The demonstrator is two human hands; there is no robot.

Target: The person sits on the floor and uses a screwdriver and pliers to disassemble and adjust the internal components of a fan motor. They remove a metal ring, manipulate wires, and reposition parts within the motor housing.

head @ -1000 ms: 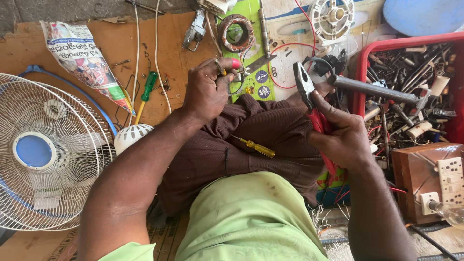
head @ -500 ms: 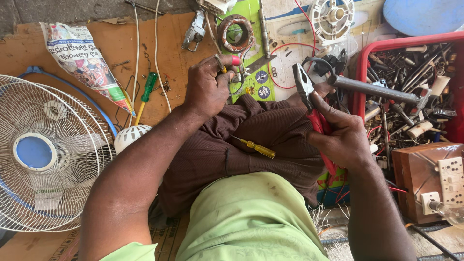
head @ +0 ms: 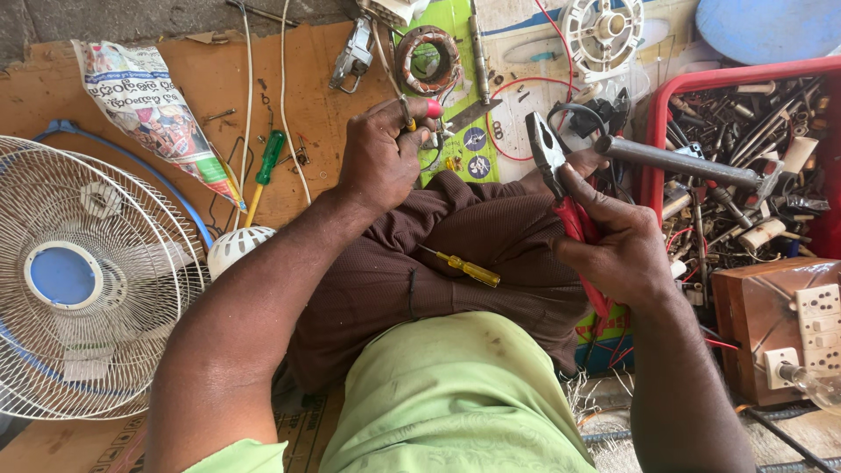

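Note:
My right hand (head: pixel 618 241) grips red-handled pliers (head: pixel 561 188) with the jaws pointing up, just over my right knee. My left hand (head: pixel 381 158) is closed around a small red-capped tool (head: pixel 431 109) above my left knee, close to a green sheet (head: pixel 464 131) with small metal parts on it. A yellow-handled screwdriver (head: pixel 464 267) lies on my brown trousers (head: pixel 455 245) between the two hands. A hammer with a metal handle (head: pixel 683 162) rests across the rim of a red crate (head: pixel 653 131), next to the plier jaws.
A white fan guard with a blue hub (head: pixel 74 276) lies at the left. A newspaper packet (head: pixel 149 114), a green screwdriver (head: pixel 267 162), a copper motor winding (head: pixel 429 57) and a white fan part (head: pixel 604 31) lie on the cardboard. A wooden switch board (head: pixel 784 324) with a bulb stands at the right.
My left hand has shifted slightly on the small red-capped tool. The right hand and the pliers have stayed nearly where they were.

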